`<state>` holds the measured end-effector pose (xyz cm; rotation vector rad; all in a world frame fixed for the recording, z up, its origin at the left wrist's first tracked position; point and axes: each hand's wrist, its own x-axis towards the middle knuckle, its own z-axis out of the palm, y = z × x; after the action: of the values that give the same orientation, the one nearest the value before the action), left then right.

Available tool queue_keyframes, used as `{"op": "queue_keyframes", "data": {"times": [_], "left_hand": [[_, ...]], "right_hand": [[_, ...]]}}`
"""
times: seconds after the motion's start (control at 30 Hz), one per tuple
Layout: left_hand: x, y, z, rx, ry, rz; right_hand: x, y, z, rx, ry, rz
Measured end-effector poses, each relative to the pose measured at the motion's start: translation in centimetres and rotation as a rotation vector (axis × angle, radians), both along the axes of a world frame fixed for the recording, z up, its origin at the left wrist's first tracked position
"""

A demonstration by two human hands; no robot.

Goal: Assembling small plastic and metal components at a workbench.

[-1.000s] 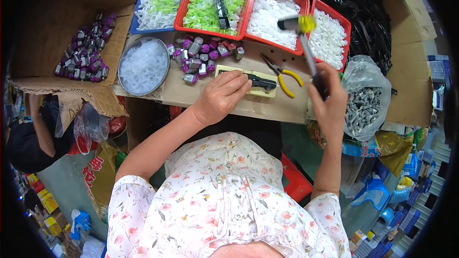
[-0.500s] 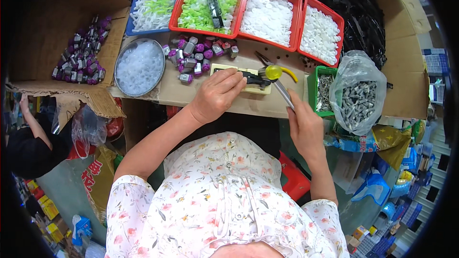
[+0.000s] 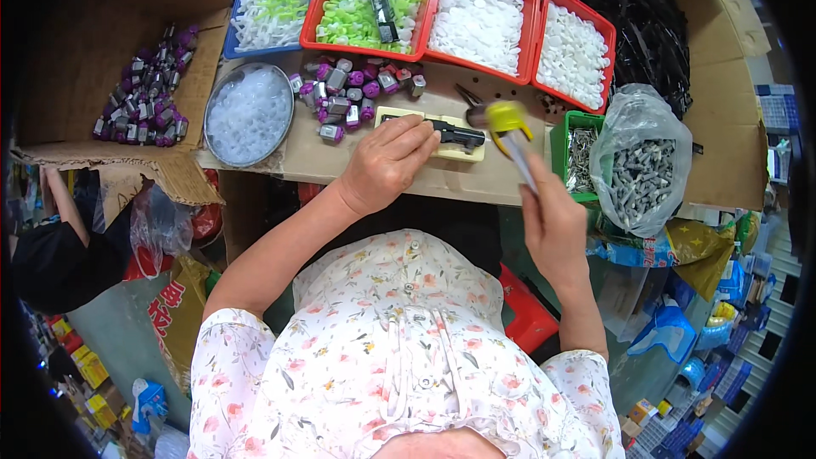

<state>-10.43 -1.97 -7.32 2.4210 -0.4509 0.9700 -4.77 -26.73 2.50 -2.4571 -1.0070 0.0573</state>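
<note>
My left hand point(image 3: 387, 163) presses its closed fingers on a long black plastic part point(image 3: 459, 134), which lies in a cream fixture block point(image 3: 453, 154) at the front of the cardboard-covered bench. In my right hand point(image 3: 558, 225) is a hammer point(image 3: 507, 117) with a yellow face and a metal handle. The fist is closed round the handle, and the hammer's head is up to the right of the block, apart from the black part and slightly blurred. Behind the hammer lie pliers point(image 3: 468, 97), partly hidden by it. Purple-and-grey small motors point(image 3: 337, 105) are heaped left of the block.
Along the back stand a blue tray point(image 3: 228, 41) and red trays point(image 3: 441, 8) of small plastic pieces. A round metal dish point(image 3: 207, 132) stands left. A green box point(image 3: 557, 153) of metal pins and a clear bag point(image 3: 642, 106) of grey parts are right. Cardboard boxes point(image 3: 200, 89) flank the bench.
The hammer has moved up and to the right, away from the black part, along with my right hand. My left hand stays on the part.
</note>
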Motion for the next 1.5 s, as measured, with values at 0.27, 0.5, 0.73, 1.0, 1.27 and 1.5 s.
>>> {"op": "queue_keyframes", "data": {"times": [0.27, 0.5, 0.73, 1.0, 1.27, 1.5], "left_hand": [[-0.1, 0.0, -0.2, 0.011, -0.002, 0.007], [0.0, 0.0, 0.2, 0.016, 0.0, 0.007], [0.2, -0.2, -0.2, 0.018, -0.011, 0.027], [-0.4, -1.1, 0.5, 0.077, -0.021, 0.094], [-0.7, -2.0, 1.1, 0.109, 0.011, 0.145], [-0.7, -2.4, 1.3, 0.157, 0.004, 0.154]], "right_hand": [[0.2, -0.3, 0.0, 0.219, -0.18, 0.03], [0.4, -0.3, 0.4, 0.142, -0.076, 0.019], [1.3, 1.4, -0.8, -0.101, 0.049, 0.083], [1.3, 2.1, -0.4, 0.106, -0.12, 0.11], [1.0, 2.3, -0.2, 0.113, -0.068, 0.103], [1.9, 2.5, -1.1, 0.171, -0.136, 0.156]]}}
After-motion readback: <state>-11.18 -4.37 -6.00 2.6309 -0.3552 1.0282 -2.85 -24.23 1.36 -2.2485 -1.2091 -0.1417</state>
